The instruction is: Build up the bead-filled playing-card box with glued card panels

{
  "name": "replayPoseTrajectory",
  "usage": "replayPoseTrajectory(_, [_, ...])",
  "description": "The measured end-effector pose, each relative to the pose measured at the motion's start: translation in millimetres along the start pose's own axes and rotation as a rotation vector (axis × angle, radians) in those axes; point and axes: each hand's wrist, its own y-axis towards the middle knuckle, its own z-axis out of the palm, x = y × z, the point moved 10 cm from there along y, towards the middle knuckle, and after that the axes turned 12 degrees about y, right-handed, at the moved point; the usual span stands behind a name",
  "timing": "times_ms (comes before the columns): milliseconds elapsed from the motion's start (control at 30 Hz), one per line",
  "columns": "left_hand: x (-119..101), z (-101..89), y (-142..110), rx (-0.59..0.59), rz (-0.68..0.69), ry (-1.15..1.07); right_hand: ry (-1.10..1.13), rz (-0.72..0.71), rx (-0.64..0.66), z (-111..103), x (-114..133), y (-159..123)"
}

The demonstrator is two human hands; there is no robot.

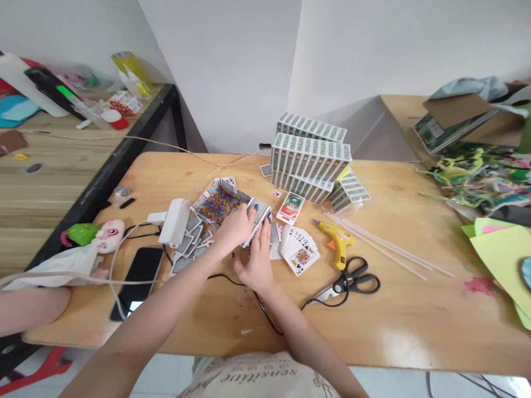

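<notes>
A small box built from playing cards (254,205) lies at a tilt on the table, its floor lined with a multicoloured pattern. My left hand (235,225) is closed on its near right end, fingertips on the patterned card backs. From the right, my right hand (258,264) presses its fingers along the outer edge of the same end, thumb held lower. Loose card backs (188,246) lie left of the hands. Fanned cards (301,251), with a king on top, lie just right. Behind them is a red and green card pack (290,208).
Stacked card packs (311,157) stand at the back. A yellow glue gun (338,243), black-handled scissors (357,279) and glue sticks (385,246) lie right. At left are a phone (139,279), a white power adapter (175,222) and another person's arm (37,309). A black cable (265,312) crosses the front.
</notes>
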Motion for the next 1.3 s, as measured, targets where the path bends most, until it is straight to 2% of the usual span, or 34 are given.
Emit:
replayPoseTrajectory(200, [0,0.3,1,-0.007,0.013,-0.005,-0.006,-0.047,0.012,-5,0,1])
replayPoseTrajectory(567, [0,0.6,1,-0.041,0.06,-0.033,-0.006,-0.027,0.012,-9,-1,2])
replayPoseTrajectory(933, [2,6.2,3,-0.005,0.072,-0.023,-0.077,-0.067,0.031,-12,0,2])
replayPoseTrajectory(1300, [4,9.5,3,0.018,0.04,-0.006,-0.134,-0.037,0.058,-11,3,5])
